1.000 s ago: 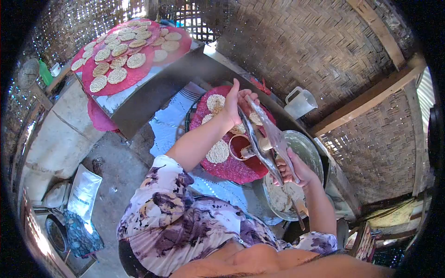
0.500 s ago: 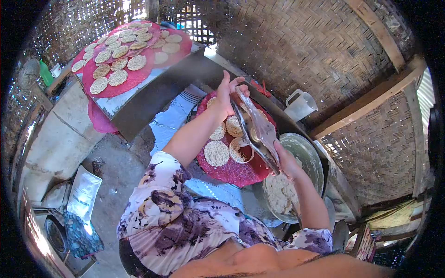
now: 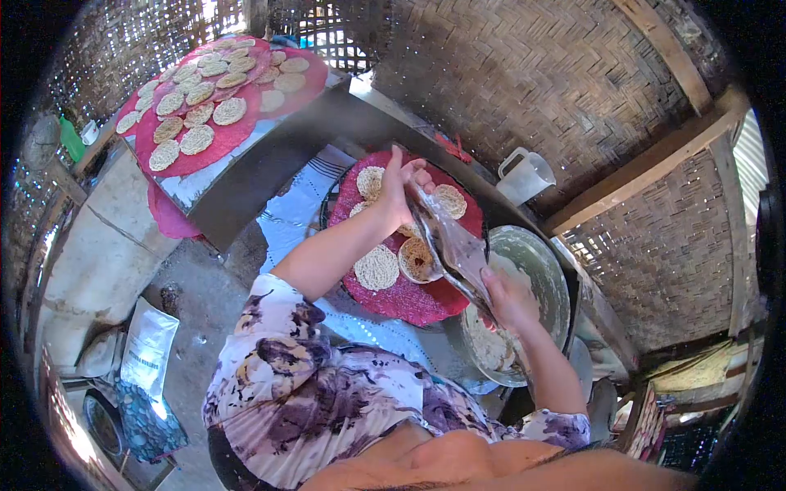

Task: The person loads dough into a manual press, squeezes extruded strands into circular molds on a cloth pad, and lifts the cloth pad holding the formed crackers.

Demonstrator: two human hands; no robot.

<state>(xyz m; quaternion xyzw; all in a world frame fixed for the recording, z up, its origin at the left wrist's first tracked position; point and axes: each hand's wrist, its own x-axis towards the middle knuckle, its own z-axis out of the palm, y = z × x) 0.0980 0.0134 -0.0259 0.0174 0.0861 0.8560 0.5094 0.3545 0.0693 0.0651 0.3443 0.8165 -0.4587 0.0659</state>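
A long, flat hand press [image 3: 457, 245], with a dark side and a pale, wet-looking side, slants down to the right over a round pink mat [image 3: 442, 307]. My left hand [image 3: 401, 188] is closed on its upper end. Around its lower end wraps my right hand [image 3: 509, 296], near the rim of the dough basin. Under the press sits a white ring [image 3: 402, 266] with thin dough strands inside, its right part partly covered. Beside the ring lies a round strand cake [image 3: 377, 268]. Another strand cake [image 3: 449, 201] lies beyond the press. The underside of the press is hidden.
A large metal basin [image 3: 553, 262] holds pale dough [image 3: 485, 340] at right. Several strand cakes lie on pink sheets [image 3: 237, 131] on a raised surface at upper left. A clear plastic jug [image 3: 528, 178] stands by the woven wall [image 3: 524, 74].
More strands now fill the white ring, where more pink showed before. Both hands still grip the press. The view has shifted slightly.
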